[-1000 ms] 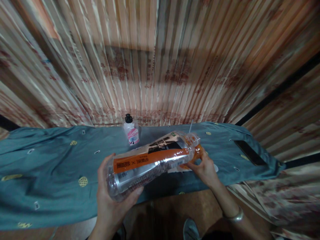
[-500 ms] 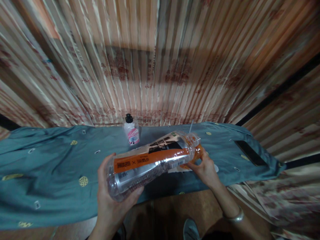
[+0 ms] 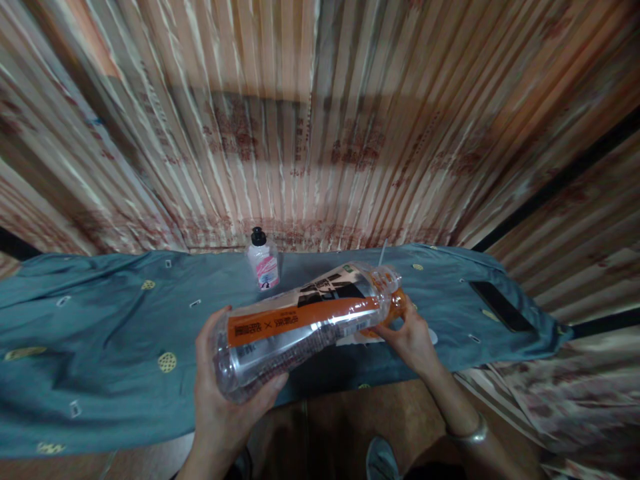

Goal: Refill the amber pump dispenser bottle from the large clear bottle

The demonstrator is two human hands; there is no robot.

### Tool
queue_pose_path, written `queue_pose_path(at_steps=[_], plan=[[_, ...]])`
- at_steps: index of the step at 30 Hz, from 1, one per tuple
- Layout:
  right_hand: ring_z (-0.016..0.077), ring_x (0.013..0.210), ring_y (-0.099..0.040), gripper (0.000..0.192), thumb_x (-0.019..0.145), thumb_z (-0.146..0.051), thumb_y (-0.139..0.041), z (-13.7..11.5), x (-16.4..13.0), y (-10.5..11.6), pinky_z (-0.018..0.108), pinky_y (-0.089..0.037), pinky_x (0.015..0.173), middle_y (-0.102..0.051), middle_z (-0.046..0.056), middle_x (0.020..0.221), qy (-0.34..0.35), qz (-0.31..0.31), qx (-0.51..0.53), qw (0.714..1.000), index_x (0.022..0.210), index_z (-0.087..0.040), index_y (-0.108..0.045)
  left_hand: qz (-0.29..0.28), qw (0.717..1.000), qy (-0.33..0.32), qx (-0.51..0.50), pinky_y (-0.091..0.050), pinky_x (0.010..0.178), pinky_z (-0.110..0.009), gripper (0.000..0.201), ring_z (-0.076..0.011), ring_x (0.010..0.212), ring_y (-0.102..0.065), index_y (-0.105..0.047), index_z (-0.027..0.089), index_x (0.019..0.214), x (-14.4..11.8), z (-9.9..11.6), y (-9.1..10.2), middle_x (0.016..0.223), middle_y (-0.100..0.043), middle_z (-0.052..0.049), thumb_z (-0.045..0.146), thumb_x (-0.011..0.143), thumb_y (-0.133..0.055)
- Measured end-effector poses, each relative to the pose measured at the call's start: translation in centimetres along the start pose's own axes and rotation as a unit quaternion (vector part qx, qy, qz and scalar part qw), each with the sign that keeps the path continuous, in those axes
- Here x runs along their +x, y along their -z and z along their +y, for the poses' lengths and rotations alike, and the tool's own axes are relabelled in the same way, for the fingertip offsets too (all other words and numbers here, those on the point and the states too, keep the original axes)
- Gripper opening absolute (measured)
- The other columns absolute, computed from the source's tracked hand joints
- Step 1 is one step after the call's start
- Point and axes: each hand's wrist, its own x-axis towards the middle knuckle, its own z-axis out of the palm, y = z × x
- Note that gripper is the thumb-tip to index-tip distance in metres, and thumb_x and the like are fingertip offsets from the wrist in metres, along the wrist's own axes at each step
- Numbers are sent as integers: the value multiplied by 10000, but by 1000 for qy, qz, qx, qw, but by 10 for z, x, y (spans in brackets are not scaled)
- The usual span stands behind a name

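Surface: a long table under a blue-green cloth [image 3: 90, 333] that runs from the left edge to the right corner, rumpled into folds at the left and dotted with small yellow and white motifs.
Room: a wall of striped, reddish patterned curtain [image 3: 320, 120] rises right behind the table's back edge; a brown floor shows below the front edge.
Left hand: the left hand [image 3: 220, 393] is at the front edge, a little left of the middle, fingers wrapped under and around the base of the bottle, thumb up along its side, clamped on it.
Bottle: a large clear plastic bottle [image 3: 300, 323] with an orange and black label, held nearly level above the front edge, base low on the left, neck higher to the right. It looks empty.
Small bottle: a small white bottle [image 3: 263, 263] with a black cap and pink label stands upright at the back edge, near the middle, just behind the big bottle and apart from it.
Right hand: the right hand [image 3: 413, 337] is closed on the neck end of the bottle, fingers curled around the orange cap area; whether the cap is on I cannot tell. A metal bangle [image 3: 467, 433] sits on the wrist.
Stick: a thin pale stick [image 3: 383, 252] pokes up behind the neck.
Paper: a white scrap [image 3: 350, 341] lies on the cloth under the neck, mostly hidden by the bottle.
Phone: a dark flat phone [image 3: 500, 305] lies near the right corner, well apart from the hands.
Shoe: a grey shoe tip [image 3: 380, 460] shows on the floor below.
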Motion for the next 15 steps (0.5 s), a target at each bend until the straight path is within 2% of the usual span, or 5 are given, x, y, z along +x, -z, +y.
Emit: queue_pose_path(at_steps=[6, 10, 15], plan=[[332, 997, -802, 697, 754, -627, -798, -1, 0, 1, 424, -644, 849, -831, 121, 1104, -2, -2, -5, 1000, 1286, -200, -653, 5, 1000, 19, -7, -583, 1091, -493, 880, -337, 1208, -693, -579, 228, 1406, 0, 4, -1, 1368, -654, -117, 462, 633, -927], [335, 992, -800, 691, 754, -630, -796, -2, 0, 1, 427, -645, 841, -830, 120, 1102, -3, 2, 1, 1000, 1280, -204, -656, -2, 1000, 14, 0, -571, 1111, -490, 868, -329, 1228, -683, -566, 221, 1408, 1, 4, 0, 1370, -655, -124, 432, 645, -921], [329, 952, -800, 678, 738, -625, -800, -2, 0, 1, 421, -644, 810, -833, 117, 1062, -8, 0, -1, 1000, 1249, -201, -661, -8, 1000, 19, -8, -607, 1051, -474, 869, -318, 1174, -711, -555, 220, 1412, 1, 4, 1, 1340, -677, -123, 418, 648, -921]])
